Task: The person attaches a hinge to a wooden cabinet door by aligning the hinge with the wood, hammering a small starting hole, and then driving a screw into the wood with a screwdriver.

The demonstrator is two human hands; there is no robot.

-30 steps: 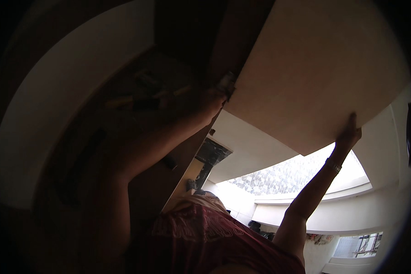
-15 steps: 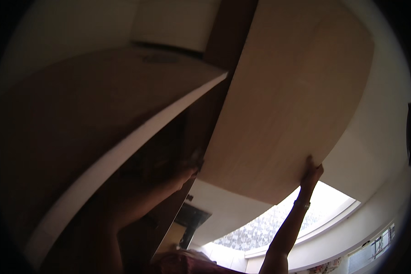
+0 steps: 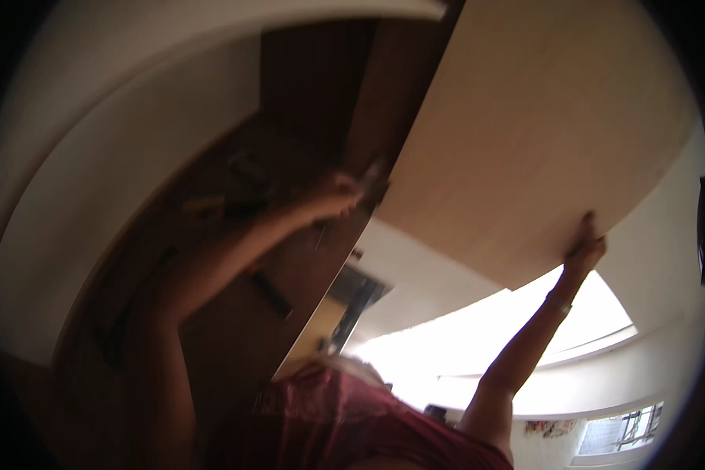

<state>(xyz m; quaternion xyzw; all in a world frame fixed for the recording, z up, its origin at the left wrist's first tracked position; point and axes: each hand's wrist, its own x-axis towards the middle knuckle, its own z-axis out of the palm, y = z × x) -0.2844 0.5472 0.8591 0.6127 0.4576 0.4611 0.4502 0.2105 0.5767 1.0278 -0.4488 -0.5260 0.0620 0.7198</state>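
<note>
My right hand [image 3: 586,249] grips the lower edge of a large light-brown wooden panel [image 3: 540,133]. Its thumb lies on the panel's face, and a band circles the wrist. Closer to the middle, my left hand [image 3: 338,196] is closed, with a small pale thing [image 3: 372,171] at its fingertips, too blurred to name. This hand is beside the dark brown frame [image 3: 399,102] that runs along the panel's left edge. Small dark hardware [image 3: 381,193] shows near the panel's lower left corner.
Below my left forearm lies a dark brown surface [image 3: 235,337] with a yellow piece [image 3: 202,205] and a dark narrow tool [image 3: 270,294]. A pale curved edge [image 3: 211,39] crosses the upper left. A barred window [image 3: 623,431] shows lower right.
Both hands appear higher and further right in the picture. The pale-edged board at left has shifted upward in view, uncovering the dark surface and the things on it. My right hand keeps its grip.
</note>
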